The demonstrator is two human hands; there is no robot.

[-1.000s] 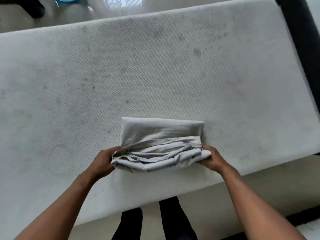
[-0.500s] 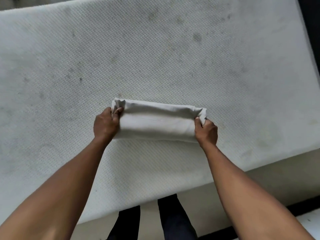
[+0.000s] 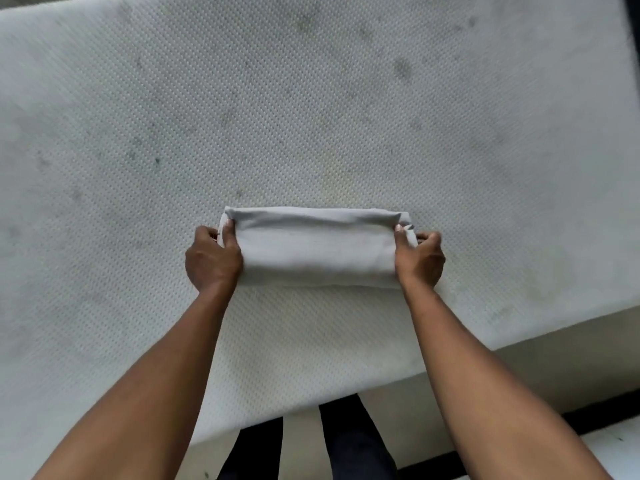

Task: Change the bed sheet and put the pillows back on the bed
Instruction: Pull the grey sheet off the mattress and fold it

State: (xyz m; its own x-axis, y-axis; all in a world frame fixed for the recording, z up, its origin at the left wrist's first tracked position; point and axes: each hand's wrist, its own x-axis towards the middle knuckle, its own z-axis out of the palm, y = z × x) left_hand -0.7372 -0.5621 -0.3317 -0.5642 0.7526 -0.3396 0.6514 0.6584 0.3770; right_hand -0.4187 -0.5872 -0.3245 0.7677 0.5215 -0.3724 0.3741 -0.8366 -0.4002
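because the folded bed sheet (image 3: 317,247) is soft, light cloth stacked in several loose layers, it will likely sag and slip open unless it is gripped at its two short ends, which is where it is taken now. the left hand (image 3: 212,259) and the right hand (image 3: 420,259) each have their fingers (image 3: 229,233) curled closed around an end (thumbs on top), holding the bundle just over the bare, stained mattress (image 3: 311,98) near its front edge. to spread it, a free corner or hem looks like the better place to pinch.

Folded sheet (image 3: 317,249) on bare mattress (image 3: 311,116), L hand (image 3: 212,259) & R hand (image 3: 420,259) gripping ends
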